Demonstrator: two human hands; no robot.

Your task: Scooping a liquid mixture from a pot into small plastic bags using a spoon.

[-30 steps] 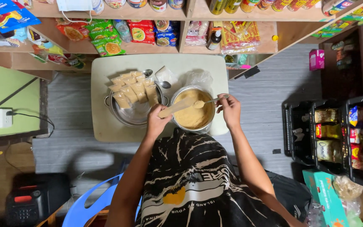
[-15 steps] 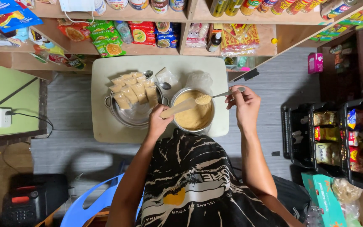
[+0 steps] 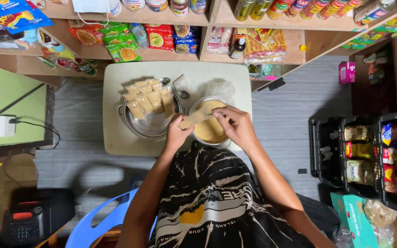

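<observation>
1. Shop shelves (image 3: 171,18) packed with packets and tins run along the far side, and a small pale table (image 3: 116,138) sits just in front of them.
2. Left hand (image 3: 176,134) pinches the near end of a small filled bag (image 3: 196,119); right hand (image 3: 236,125) is closed on its far end, though I can't quite tell whether a spoon is also in those fingers.
3. That bag's long axis runs left-near to right-far, lying right over the bowl (image 3: 210,131) of tan powder, between both hands.
4. Just left, a metal pot (image 3: 150,126) holds a row of finished packets (image 3: 145,98); the left hand is the nearer one.
5. A spoon (image 3: 173,87) lies beyond the pot.
6. Bare tabletop shows far right; the near edge lies close under the wrists.
</observation>
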